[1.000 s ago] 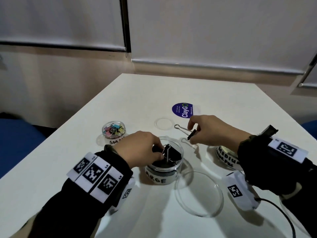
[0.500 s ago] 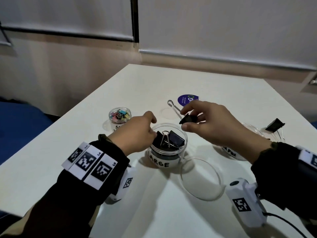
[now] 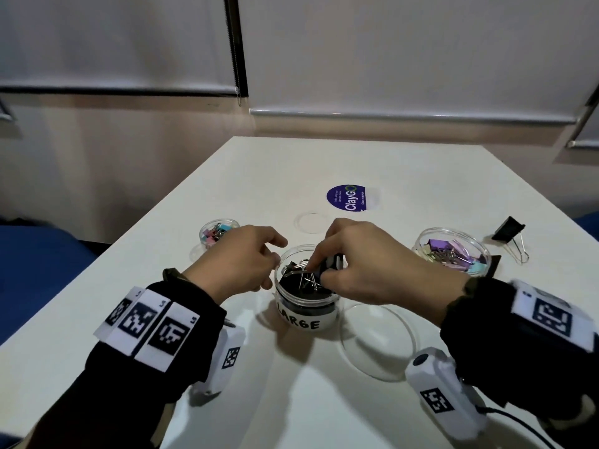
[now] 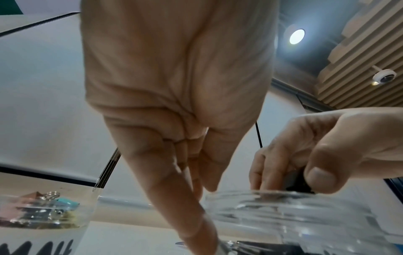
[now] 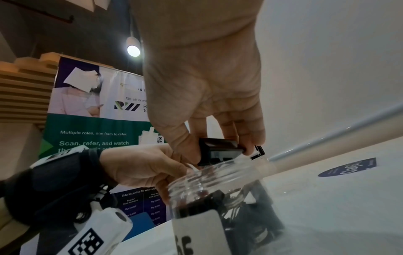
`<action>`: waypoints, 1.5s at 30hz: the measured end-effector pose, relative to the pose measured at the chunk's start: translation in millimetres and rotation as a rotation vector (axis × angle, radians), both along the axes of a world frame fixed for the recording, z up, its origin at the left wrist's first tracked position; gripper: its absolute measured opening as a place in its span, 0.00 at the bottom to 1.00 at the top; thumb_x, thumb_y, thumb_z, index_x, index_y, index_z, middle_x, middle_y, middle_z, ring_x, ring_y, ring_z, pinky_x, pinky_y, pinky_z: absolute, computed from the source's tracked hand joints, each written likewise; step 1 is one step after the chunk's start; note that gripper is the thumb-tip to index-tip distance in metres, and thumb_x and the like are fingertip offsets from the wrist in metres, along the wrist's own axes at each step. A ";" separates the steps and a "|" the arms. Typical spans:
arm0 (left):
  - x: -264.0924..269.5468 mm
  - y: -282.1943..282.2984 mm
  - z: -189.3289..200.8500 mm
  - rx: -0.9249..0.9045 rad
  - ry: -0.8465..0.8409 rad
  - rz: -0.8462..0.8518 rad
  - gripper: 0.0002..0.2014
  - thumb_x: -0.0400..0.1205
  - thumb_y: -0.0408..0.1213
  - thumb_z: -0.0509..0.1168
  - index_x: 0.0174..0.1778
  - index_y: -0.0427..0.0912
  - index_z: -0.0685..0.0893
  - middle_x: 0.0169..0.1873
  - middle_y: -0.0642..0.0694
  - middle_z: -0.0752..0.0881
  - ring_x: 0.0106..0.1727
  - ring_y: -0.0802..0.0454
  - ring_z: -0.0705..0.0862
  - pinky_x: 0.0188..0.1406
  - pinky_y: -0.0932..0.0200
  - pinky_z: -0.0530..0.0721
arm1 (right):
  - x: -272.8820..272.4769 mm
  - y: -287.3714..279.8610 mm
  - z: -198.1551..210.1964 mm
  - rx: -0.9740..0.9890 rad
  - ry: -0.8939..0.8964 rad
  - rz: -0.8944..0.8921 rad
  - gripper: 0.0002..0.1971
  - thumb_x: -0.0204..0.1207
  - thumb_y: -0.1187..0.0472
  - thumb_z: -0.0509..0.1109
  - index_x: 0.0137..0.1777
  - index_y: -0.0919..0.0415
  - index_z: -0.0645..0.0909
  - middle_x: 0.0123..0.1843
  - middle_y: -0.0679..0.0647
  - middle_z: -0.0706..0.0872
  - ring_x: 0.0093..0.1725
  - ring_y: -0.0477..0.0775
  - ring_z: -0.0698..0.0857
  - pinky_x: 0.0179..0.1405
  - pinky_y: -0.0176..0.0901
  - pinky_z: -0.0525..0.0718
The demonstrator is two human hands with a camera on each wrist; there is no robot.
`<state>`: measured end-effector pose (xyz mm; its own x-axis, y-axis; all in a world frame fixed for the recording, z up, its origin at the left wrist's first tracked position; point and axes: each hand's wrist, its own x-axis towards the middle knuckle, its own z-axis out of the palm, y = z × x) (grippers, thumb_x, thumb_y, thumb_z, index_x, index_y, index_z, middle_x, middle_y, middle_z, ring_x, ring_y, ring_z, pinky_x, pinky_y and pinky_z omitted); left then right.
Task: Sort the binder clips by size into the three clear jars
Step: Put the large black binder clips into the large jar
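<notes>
Right hand [image 3: 372, 264] pinches glossy black clip [image 5: 220, 151] over ribbed clear jar [image 3: 308, 306].

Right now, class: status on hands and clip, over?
Right hand pinching black clip over LARGE jar. Left hand steadying jar. One black clip loose on table.

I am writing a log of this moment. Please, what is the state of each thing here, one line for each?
LARGE jar: open, holds black clips.
Black clip: pinched by right hand, just above the jar's mouth.
Left hand: holds the jar's side.
Small jar: open, holds coloured clips.
Medium jar: open, holds pastel clips.
Loose black clip: on the table, unsorted.
Big lid: off, flat on the table.
</notes>
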<state>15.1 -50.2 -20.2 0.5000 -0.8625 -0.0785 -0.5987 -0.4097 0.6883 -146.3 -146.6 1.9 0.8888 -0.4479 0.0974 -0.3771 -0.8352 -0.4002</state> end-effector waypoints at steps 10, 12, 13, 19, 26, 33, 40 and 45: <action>-6.6 -7.6 -2.0 0.003 -0.177 -0.031 0.16 0.81 0.30 0.62 0.58 0.54 0.85 0.34 0.51 0.91 0.20 0.66 0.81 0.17 0.71 0.73 | 2.4 3.8 -14.8 -0.344 0.384 -0.012 0.19 0.79 0.50 0.53 0.43 0.56 0.84 0.49 0.55 0.87 0.73 0.61 0.68 0.78 0.71 0.46; -9.1 -11.7 -0.9 -0.002 -0.210 -0.029 0.16 0.81 0.31 0.63 0.58 0.55 0.85 0.35 0.52 0.91 0.20 0.65 0.82 0.17 0.71 0.74 | -1.0 3.6 -13.3 -0.328 0.389 -0.009 0.23 0.81 0.44 0.51 0.46 0.54 0.85 0.49 0.55 0.87 0.71 0.60 0.70 0.78 0.71 0.47; -11.2 -13.4 -0.7 -0.004 -0.222 -0.026 0.15 0.82 0.31 0.63 0.58 0.55 0.85 0.36 0.53 0.90 0.22 0.63 0.84 0.18 0.71 0.75 | -4.5 2.8 -12.3 -0.299 0.390 -0.002 0.23 0.82 0.41 0.51 0.50 0.52 0.86 0.51 0.54 0.87 0.71 0.59 0.70 0.78 0.69 0.49; -27.5 -20.4 0.5 0.036 -0.317 -0.078 0.19 0.83 0.53 0.63 0.69 0.53 0.81 0.56 0.50 0.88 0.49 0.53 0.85 0.44 0.62 0.74 | -40.4 -23.6 -1.2 -0.083 0.021 -0.120 0.15 0.79 0.41 0.61 0.59 0.43 0.82 0.58 0.46 0.88 0.59 0.52 0.83 0.58 0.50 0.81; -53.6 -21.1 -2.0 0.158 -0.320 -0.285 0.55 0.62 0.65 0.77 0.83 0.55 0.59 0.76 0.53 0.68 0.69 0.60 0.74 0.59 0.67 0.68 | -93.1 -61.2 -2.8 -0.302 0.188 -0.571 0.09 0.78 0.49 0.63 0.47 0.55 0.73 0.45 0.54 0.83 0.44 0.58 0.77 0.35 0.44 0.70; -53.4 -33.1 -4.3 0.201 -0.335 -0.240 0.60 0.60 0.63 0.79 0.84 0.49 0.56 0.74 0.51 0.71 0.74 0.55 0.71 0.59 0.66 0.67 | -103.8 -70.8 -16.5 -0.258 0.326 -0.617 0.15 0.78 0.47 0.64 0.57 0.56 0.71 0.56 0.58 0.83 0.56 0.63 0.82 0.41 0.44 0.71; -55.2 -45.8 -6.5 0.150 -0.303 -0.271 0.57 0.60 0.61 0.80 0.82 0.51 0.60 0.74 0.54 0.71 0.71 0.60 0.72 0.59 0.66 0.68 | -94.0 -71.3 -23.6 -0.050 0.219 -0.477 0.23 0.76 0.51 0.69 0.71 0.48 0.71 0.63 0.57 0.84 0.59 0.61 0.81 0.54 0.47 0.80; -61.7 -61.8 -7.1 0.162 -0.307 -0.305 0.57 0.60 0.62 0.80 0.83 0.54 0.58 0.71 0.51 0.71 0.69 0.57 0.74 0.57 0.65 0.71 | -114.4 -92.2 -17.3 0.007 0.176 -0.572 0.29 0.78 0.58 0.68 0.77 0.48 0.63 0.59 0.57 0.83 0.55 0.58 0.81 0.55 0.48 0.81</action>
